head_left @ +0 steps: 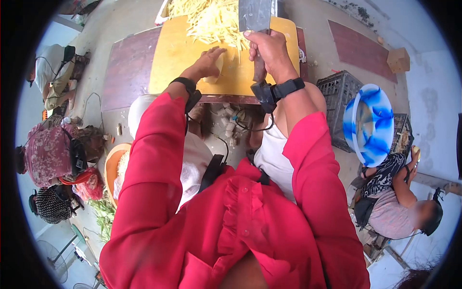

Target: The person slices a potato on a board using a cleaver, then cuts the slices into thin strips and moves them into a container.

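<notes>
My right hand (272, 52) is closed around the dark handle of a cleaver (255, 17), its broad grey blade pointing away from me at the far side of the board. On the yellow cutting board (166, 62), my left hand (208, 63) rests over a pale peeled potato (216, 73), fingers bent against it; part of the potato is hidden beneath the hand. A heap of pale yellow cut strips (211, 21) covers the back of the board, and a few loose strips lie near the blade.
A blue and white basin (369, 125) sits by black crates (338, 103) on the right, near a seated person (392, 202). Left of me stands an orange tub (114, 166) beside green leaves (102, 214). Several people work farther left. A cardboard box (398, 60) is at the far right.
</notes>
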Tool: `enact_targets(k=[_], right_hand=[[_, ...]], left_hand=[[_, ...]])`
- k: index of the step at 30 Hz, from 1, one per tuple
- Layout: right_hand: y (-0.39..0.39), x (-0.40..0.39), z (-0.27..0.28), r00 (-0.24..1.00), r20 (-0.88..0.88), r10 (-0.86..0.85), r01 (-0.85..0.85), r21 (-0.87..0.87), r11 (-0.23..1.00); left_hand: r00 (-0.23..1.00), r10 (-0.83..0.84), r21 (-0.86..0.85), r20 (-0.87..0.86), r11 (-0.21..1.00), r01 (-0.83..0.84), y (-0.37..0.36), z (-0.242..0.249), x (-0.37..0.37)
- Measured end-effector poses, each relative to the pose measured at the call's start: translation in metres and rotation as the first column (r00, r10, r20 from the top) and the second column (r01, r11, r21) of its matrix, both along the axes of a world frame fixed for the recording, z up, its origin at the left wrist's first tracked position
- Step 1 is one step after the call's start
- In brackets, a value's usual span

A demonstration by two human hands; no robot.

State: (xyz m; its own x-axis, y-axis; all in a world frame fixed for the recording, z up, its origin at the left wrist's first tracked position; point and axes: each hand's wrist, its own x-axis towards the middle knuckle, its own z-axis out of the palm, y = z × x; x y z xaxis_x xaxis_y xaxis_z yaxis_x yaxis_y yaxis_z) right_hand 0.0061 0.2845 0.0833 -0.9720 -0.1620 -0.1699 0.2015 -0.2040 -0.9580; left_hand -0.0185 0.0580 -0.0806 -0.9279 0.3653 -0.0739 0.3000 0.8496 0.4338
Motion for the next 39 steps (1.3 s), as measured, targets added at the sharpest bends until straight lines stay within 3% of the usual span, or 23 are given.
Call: enact_targets(k=[1,4,7,12,15,19,22,28,32,39], right_hand=[[0.0,0.0,-0.001,1.0,0.011,0.006,-0.006,0.004,1.0],[-0.004,0.001,0.001,0.999,0.031,-0.035,0.036,-0.028,0.999],[-0.004,0.001,0.001,1.0,0.008,-0.015,0.015,0.0,1.0],[-0.003,0.004,0.001,1.0,-0.007,0.011,-0.011,0.065,0.998],[-0.004,0.003,-0.004,1.0,-0.001,0.022,-0.022,0.105,0.994],[-0.007,0.003,-0.014,1.0,-0.006,0.018,-0.017,0.168,0.986],[-0.013,0.002,-0.014,1.0,0.01,0.017,-0.019,0.268,0.963],[-0.018,0.012,-0.004,0.996,-0.045,0.072,-0.052,0.342,0.938],[-0.019,0.015,-0.002,0.993,-0.022,0.117,-0.092,0.476,0.875],[-0.024,0.017,0.0,0.995,-0.022,0.1,-0.077,0.484,0.872]], left_hand=[[0.995,0.006,0.051,-0.099,0.999,-0.001,0.004,-0.001,0.004],[0.908,0.405,-0.021,0.104,0.914,-0.406,0.012,0.005,0.011],[0.882,0.43,-0.041,0.191,0.901,-0.431,0.008,0.008,0.01],[0.982,0.104,-0.075,0.161,0.993,-0.093,0.006,0.014,0.017],[0.998,0.027,-0.135,0.048,0.991,-0.02,0.007,0.009,0.023],[1.0,-0.007,-0.148,0.006,0.989,0.008,0.006,0.008,0.028],[0.996,0.089,-0.221,-0.028,0.971,-0.093,0.013,0.025,0.039],[0.99,0.095,-0.058,-0.102,0.993,-0.101,-0.006,-0.004,0.034],[0.988,0.021,-0.066,-0.154,0.997,-0.031,-0.007,-0.003,0.035],[0.988,0.108,-0.064,-0.107,0.991,-0.116,0.001,0.007,0.042]])
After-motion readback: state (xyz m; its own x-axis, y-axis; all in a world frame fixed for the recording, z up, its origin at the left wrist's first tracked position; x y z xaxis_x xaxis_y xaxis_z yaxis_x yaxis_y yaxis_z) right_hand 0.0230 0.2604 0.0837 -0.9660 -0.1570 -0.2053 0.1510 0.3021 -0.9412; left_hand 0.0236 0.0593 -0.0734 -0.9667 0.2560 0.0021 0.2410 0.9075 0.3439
